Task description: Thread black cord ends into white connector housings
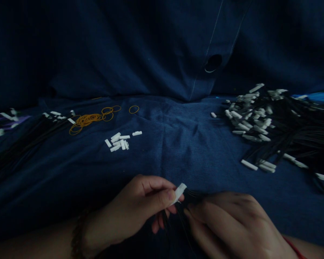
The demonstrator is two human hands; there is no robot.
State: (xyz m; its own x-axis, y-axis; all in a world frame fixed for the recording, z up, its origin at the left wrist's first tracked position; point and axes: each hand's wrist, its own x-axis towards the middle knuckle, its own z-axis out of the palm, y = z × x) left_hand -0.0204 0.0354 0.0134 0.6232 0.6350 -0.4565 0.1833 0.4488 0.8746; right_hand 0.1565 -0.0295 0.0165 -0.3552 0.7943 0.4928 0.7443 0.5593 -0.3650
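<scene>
Between the thumb and fingers of my left hand is a white connector housing, tilted with its slotted end up and to the right. Thin black wires run from it toward my right hand, and more hang down below. The right fingers are pinched together close to the connector, around the dark wires as far as the dim light shows; their tips are partly hidden. Ahead of my left hand lies a small pile of loose white connector housings on dark blue cloth.
At right lies a large heap of black wires with white connectors. Orange rubber bands lie at the back left, beside another black wire bundle. Purple material is at far left, something blue at far right.
</scene>
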